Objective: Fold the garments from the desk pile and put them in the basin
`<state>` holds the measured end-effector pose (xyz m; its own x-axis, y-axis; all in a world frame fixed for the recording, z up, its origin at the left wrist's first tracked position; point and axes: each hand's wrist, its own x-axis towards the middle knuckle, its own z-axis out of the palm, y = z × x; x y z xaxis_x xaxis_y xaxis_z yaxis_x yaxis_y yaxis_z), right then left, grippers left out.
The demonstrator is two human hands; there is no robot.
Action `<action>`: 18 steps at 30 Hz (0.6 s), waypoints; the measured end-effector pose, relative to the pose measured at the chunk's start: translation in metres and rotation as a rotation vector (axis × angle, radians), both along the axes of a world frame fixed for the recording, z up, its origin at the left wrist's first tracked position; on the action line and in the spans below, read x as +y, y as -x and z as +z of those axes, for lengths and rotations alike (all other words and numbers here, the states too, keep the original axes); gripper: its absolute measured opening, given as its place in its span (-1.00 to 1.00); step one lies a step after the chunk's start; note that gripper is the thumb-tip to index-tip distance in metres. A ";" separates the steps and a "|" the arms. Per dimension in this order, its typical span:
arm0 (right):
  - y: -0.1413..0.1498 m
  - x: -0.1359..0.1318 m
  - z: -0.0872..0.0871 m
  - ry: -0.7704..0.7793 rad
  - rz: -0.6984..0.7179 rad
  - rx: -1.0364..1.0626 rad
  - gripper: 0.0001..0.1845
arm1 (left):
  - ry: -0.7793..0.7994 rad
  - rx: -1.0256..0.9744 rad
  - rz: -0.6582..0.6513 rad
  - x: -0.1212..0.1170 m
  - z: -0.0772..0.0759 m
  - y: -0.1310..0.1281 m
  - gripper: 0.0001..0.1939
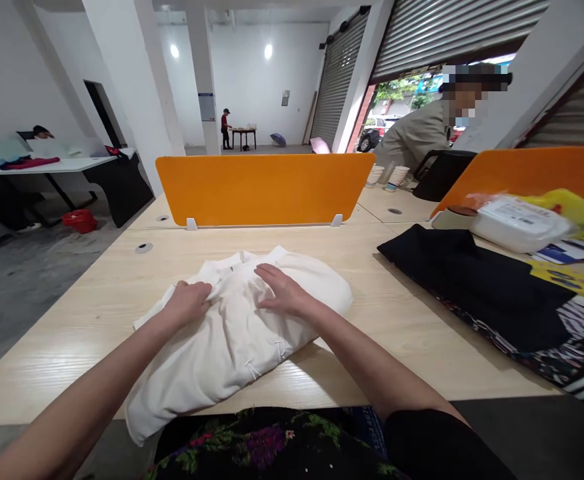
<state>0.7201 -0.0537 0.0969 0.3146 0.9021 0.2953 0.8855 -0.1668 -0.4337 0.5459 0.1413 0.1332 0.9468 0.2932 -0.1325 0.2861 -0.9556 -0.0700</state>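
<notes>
While both hands rest on a folded white garment [237,333] lying on the wooden table [397,320], left hand [188,301] with fingers curled into the cloth, right hand [282,288] flat, fingers spread, black clothing [477,287] well apart, orange divider [265,189] behind.

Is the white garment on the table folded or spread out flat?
Folded: the white garment lies as a compact, layered bundle, the left hand gripping its cloth, the right hand flat on top.

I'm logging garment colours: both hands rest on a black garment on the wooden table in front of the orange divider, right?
Not quite: the head view shows the garment under the left hand and right hand is white. It does lie on the wooden table before the orange divider.
</notes>
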 end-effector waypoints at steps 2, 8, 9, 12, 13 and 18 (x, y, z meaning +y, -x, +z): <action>0.007 -0.004 0.018 0.074 0.081 -0.061 0.03 | 0.075 -0.046 -0.278 -0.035 0.013 0.023 -0.91; 0.057 -0.053 0.070 0.250 0.290 -0.312 -0.66 | 0.386 0.128 -0.648 -0.135 0.059 0.099 -0.90; 0.064 -0.066 0.073 0.329 0.319 -0.288 -0.70 | 0.485 0.182 -0.594 -0.137 0.066 0.104 -0.89; 0.074 -0.110 0.073 0.590 0.422 0.003 -0.81 | 0.717 0.166 -0.285 -0.114 0.068 0.102 -0.67; 0.073 -0.124 0.070 0.654 0.475 0.162 -0.86 | 0.689 0.092 -0.163 -0.099 0.060 0.098 -0.60; 0.045 -0.161 0.050 0.600 0.588 0.922 -0.30 | 0.158 -0.030 0.119 -0.031 -0.027 0.084 -0.41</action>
<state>0.6755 -0.2142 0.1472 -0.3113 0.8921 -0.3275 0.2997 -0.2349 -0.9247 0.4624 0.1103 0.1062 0.9110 0.3811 -0.1579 0.3975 -0.9133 0.0888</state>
